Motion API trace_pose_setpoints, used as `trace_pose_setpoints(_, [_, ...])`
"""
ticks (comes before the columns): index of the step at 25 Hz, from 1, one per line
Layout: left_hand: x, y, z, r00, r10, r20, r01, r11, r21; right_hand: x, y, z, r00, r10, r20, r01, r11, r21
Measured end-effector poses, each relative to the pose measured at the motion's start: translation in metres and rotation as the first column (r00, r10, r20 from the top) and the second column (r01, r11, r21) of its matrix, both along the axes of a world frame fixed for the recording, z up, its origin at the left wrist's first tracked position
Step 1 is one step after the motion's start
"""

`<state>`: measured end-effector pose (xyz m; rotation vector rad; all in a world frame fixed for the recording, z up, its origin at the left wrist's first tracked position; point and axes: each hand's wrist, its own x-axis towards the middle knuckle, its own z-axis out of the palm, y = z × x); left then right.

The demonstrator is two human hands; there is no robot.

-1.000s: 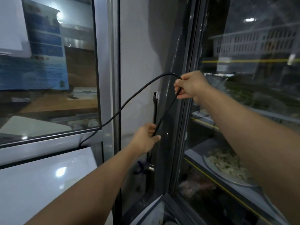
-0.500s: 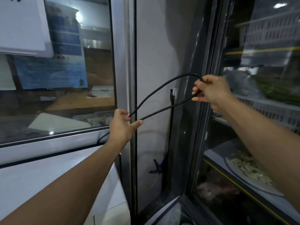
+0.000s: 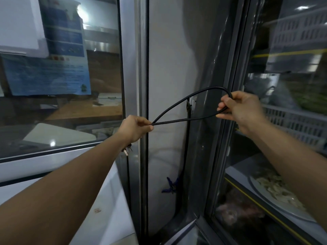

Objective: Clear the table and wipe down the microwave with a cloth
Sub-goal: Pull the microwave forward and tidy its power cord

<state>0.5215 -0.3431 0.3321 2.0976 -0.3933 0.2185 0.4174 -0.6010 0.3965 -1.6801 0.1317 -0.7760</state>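
Note:
A black power cord (image 3: 184, 119) is folded into a loop between my two hands. My left hand (image 3: 135, 128) grips both strands where they meet, in front of the metal window post. The cord's plug (image 3: 127, 150), with its metal prongs showing, hangs just under my left wrist. My right hand (image 3: 242, 110) pinches the far bend of the loop, out by the glass door on the right. A white appliance top (image 3: 106, 206), perhaps the microwave, lies under my left forearm. No cloth is in view.
A glass-door fridge (image 3: 235, 156) fills the right side, with a plate of food (image 3: 276, 191) and white baskets (image 3: 300, 124) on its shelves. Left is a window (image 3: 62, 103) with blue posters. A wall socket (image 3: 192, 101) and a second black cable (image 3: 187, 138) sit on the white wall between.
My left hand has moved up and left along the cord and gathered both strands into its grip. The loop has flattened between the hands, and the plug has come into view under my left wrist.

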Motion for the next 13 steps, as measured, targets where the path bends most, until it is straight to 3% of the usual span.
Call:
trace_pose_setpoints(4, [0.004, 0.005, 0.001, 0.999, -0.030, 0.011, 0.030, 1.000, -0.002, 0.005, 0.005, -0.011, 0.998, -0.053, -0.037, 0.052, 0.998, -0.025])
trace_pose_setpoints(6, [0.006, 0.007, 0.003, 0.999, -0.049, 0.015, 0.049, 0.999, 0.011, 0.006, 0.009, -0.015, 0.984, -0.172, -0.044, 0.151, 0.943, -0.296])
trace_pose_setpoints(8, [0.008, 0.008, 0.004, 0.997, -0.075, 0.029, 0.073, 0.996, 0.052, 0.007, 0.015, -0.017, 0.954, -0.299, 0.022, 0.231, 0.688, -0.688])
trace_pose_setpoints(10, [0.010, 0.008, 0.004, 0.993, -0.110, 0.038, 0.106, 0.990, 0.091, 0.016, 0.028, -0.017, 0.946, -0.316, 0.072, 0.190, 0.361, -0.913])
trace_pose_setpoints(11, [0.012, 0.007, 0.003, 0.992, -0.119, 0.044, 0.114, 0.988, 0.105, 0.023, 0.039, -0.017, 0.951, -0.308, 0.037, 0.123, 0.264, -0.957])
trace_pose_setpoints(13, [0.014, 0.005, 0.001, 0.990, -0.129, 0.063, 0.121, 0.986, 0.112, 0.042, 0.061, -0.022, 0.958, -0.272, -0.092, -0.031, 0.220, -0.975])
